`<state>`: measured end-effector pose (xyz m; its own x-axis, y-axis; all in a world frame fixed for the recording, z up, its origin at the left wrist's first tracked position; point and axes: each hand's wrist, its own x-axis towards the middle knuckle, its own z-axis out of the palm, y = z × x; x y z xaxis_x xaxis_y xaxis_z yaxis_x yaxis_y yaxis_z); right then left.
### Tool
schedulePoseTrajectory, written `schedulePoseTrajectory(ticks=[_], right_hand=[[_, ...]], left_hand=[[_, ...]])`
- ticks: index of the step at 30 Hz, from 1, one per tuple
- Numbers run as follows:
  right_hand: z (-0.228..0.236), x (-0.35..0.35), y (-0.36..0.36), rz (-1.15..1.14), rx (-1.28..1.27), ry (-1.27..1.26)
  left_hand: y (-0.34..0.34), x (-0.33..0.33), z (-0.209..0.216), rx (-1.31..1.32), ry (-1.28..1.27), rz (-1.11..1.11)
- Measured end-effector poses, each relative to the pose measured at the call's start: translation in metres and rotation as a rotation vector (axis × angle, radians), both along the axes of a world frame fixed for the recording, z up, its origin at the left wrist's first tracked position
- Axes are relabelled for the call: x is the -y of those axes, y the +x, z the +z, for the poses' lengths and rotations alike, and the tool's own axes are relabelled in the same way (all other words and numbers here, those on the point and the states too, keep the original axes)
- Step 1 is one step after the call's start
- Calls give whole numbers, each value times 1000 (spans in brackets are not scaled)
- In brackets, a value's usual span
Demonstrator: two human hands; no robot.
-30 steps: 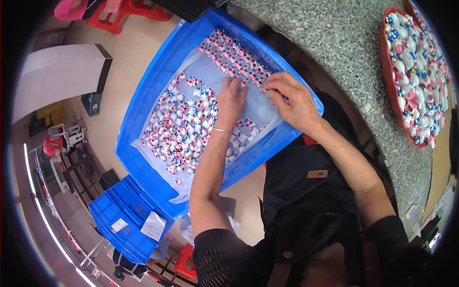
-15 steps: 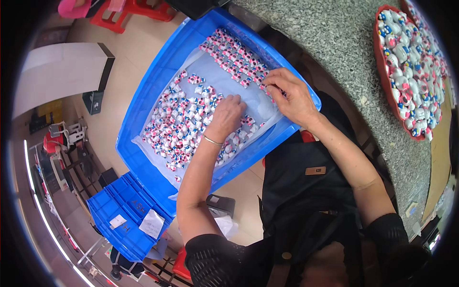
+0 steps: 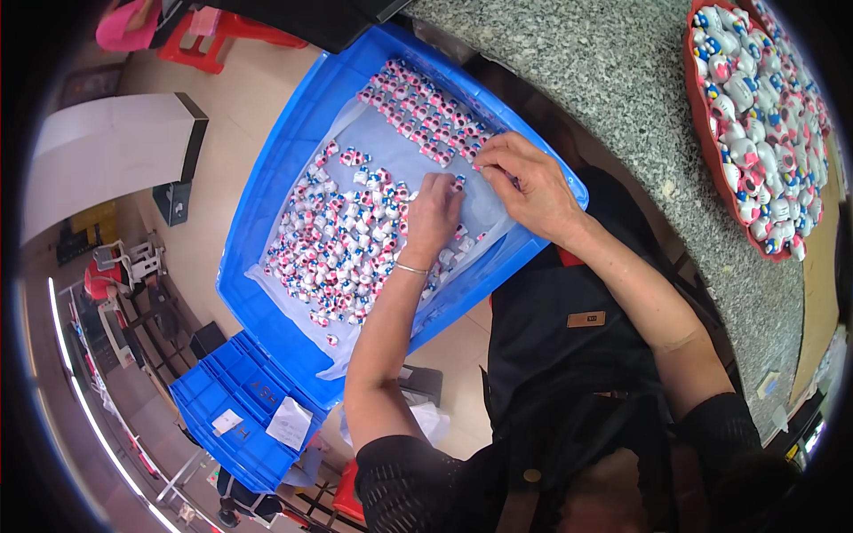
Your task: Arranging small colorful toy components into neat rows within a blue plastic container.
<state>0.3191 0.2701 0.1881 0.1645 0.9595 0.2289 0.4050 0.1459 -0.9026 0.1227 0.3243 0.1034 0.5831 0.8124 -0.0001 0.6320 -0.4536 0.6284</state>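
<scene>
A blue plastic crate (image 3: 259,213) lined with a white sheet (image 3: 462,197) holds many small painted figurines in white, pink and blue. At its far side stand figurines in close rows (image 3: 418,111); loose figurines (image 3: 342,240) lie heaped to the left. My left hand (image 3: 433,218) is closed over the middle of the crate, with a small figurine (image 3: 458,183) at its fingertips. At the near end of the rows, my right hand (image 3: 538,188) pinches with thumb and forefinger; what lies between them is too small to make out.
To the right, a granite countertop (image 3: 613,107) carries a red tray (image 3: 702,115) heaped with larger figurines. Another blue crate (image 3: 209,382) with paper slips stands at lower left. A red stool (image 3: 200,53) is on the floor at upper left.
My left hand has moved from the heap's edge toward the rows, and a figurine now shows at its fingertips. My right hand has shifted slightly left along the rows.
</scene>
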Motion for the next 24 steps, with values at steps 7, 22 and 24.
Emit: schedulePoseTrajectory(ticks=[7,22,24], right_hand=[[-2,1,0,25,35,5],[1,4,2,-17,-10,29],[2,9,4,-3,86,126]], left_hand=[[15,-9,11,204,-20,134],[1,15,31,-25,-218,-1],[6,13,29,-62,-169,15]])
